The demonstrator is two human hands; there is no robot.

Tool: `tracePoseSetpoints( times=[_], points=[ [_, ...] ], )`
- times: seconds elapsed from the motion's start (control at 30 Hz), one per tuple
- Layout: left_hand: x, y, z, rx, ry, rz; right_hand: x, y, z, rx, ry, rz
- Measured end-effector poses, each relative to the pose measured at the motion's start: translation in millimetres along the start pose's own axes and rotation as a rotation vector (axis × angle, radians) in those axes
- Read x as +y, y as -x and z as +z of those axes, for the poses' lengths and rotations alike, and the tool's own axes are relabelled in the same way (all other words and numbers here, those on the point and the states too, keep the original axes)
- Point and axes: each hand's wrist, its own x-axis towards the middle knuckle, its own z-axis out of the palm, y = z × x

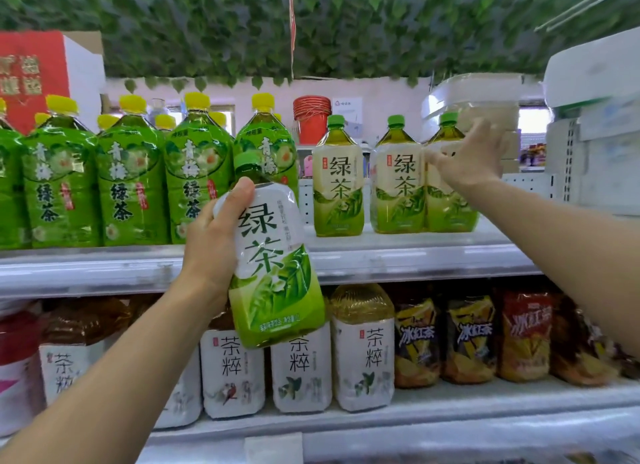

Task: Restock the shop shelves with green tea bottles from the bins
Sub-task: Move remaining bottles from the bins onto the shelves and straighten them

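**Four green tea bottles: one in hand, three shelved**

The left hand (211, 242) wraps around a green-capped plastic green tea bottle (273, 256), held tilted before the upper shelf's (415, 256) front edge, near its middle. Three matching bottles (338, 193), square-shouldered with glossy cream-and-green labels, stand upright toward the shelf's right end; the two rightmost touch. The right hand (474, 159), blurred, rests on the rightmost one's shoulder, fingers spread. Five yellow-capped plum green tea bottles (131, 186) line the left front edge, with more behind. The lower shelf (450, 408) carries white-labelled tea bottles (363, 356) and dark iced black tea bottles (415, 342).

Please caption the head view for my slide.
Left hand holds a green-capped green tea bottle; open right hand at a shelved bottle.
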Motion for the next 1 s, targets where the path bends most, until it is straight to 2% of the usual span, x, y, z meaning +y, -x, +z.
tracePoseSetpoints(
  times=[0.07,0.1,0.17,0.23,0.57,1.0],
  points=[
    [0,2,0,0.007,-0.008,-0.003,18,-5,0,-0.123,-0.12,0.166],
    [1,3,1,0.009,-0.01,-0.007,27,-7,1,-0.211,-0.268,0.211],
    [2,5,2,0.012,-0.011,-0.02,47,-9,7,-0.395,-0.482,0.227],
    [2,5,2,0.008,-0.021,-0.03,62,-10,11,-0.485,-0.517,0.204],
    [4,8,7,0.053,-0.048,-0.031,72,-15,13,-0.478,-0.508,0.174],
    [3,1,4,0.029,-0.057,-0.005,54,19,-26,-0.491,-0.529,-0.004]
  ],
)
